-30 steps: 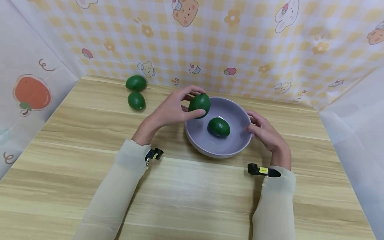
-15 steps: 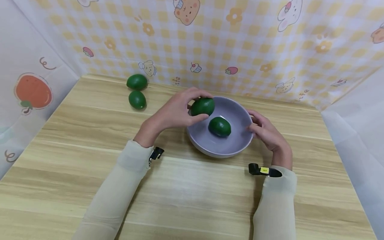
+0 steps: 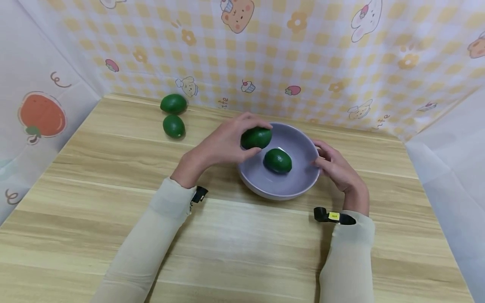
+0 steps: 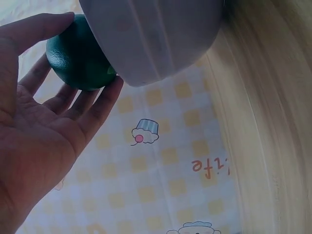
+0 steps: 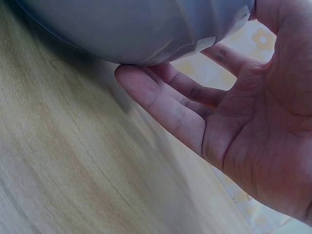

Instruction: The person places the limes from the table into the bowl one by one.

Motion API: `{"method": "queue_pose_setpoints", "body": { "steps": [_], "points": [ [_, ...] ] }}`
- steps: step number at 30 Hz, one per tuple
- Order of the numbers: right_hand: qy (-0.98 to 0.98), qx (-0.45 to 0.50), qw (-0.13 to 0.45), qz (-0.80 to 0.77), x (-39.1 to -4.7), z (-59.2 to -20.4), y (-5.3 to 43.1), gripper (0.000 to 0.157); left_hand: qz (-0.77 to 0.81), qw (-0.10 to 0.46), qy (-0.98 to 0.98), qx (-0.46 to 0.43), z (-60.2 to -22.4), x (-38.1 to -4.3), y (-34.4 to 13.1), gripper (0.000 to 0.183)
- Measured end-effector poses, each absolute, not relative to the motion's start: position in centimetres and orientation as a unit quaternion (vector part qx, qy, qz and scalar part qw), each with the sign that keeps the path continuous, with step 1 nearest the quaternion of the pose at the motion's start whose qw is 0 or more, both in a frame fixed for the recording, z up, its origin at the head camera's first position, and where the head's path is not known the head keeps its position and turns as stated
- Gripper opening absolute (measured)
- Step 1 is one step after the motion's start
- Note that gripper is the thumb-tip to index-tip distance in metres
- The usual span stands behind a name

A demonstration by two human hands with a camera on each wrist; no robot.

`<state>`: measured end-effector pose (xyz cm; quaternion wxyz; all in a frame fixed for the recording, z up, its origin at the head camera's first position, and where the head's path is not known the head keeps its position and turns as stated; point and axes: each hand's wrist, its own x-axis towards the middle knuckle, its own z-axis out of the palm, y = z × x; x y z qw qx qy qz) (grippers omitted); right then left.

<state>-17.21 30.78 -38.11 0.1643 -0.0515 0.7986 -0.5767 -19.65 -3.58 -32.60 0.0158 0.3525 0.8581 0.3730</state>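
Observation:
My left hand (image 3: 231, 141) holds a green lime (image 3: 257, 138) between thumb and fingers, over the left side of a lavender bowl (image 3: 303, 181). The left wrist view shows that lime (image 4: 80, 53) against the bowl's outline (image 4: 156, 44), fingertips right at the rim. A second lime (image 3: 278, 160) lies on the bowl's bottom. On the opposite side my right hand (image 3: 337, 166) grips the bowl's rim, thumb over the edge and fingers along the outer wall. From the right wrist, the fingers (image 5: 165, 105) touch the underside of the bowl wall (image 5: 122, 34).
Two more limes, one behind (image 3: 173, 103) and one in front (image 3: 174, 126), sit at the back left of the wooden table (image 3: 235, 252). A yellow checked cloth (image 3: 265, 54) with cartoon prints hangs behind the table, and white cloth (image 3: 451, 168) stands at the right.
The lime in my left hand has moved right and slightly down over the bowl, tipping from upright to nearly level. My right hand stays on the rim.

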Motion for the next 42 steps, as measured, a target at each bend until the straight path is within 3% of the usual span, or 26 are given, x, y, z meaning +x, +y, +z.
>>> {"method": "queue_pose_setpoints", "body": {
  "steps": [21,42],
  "points": [
    [0.805,-0.053,0.164,-0.568,-17.1,-38.2,30.6,0.059,0.351,0.007,0.866,0.356,-32.8,-19.6,-3.7,0.044],
    [0.796,-0.056,0.160,-0.581,-17.2,-38.4,30.8,0.057,0.276,0.002,0.923,0.269,-33.0,-21.0,-7.3,0.044]
  ]
}}
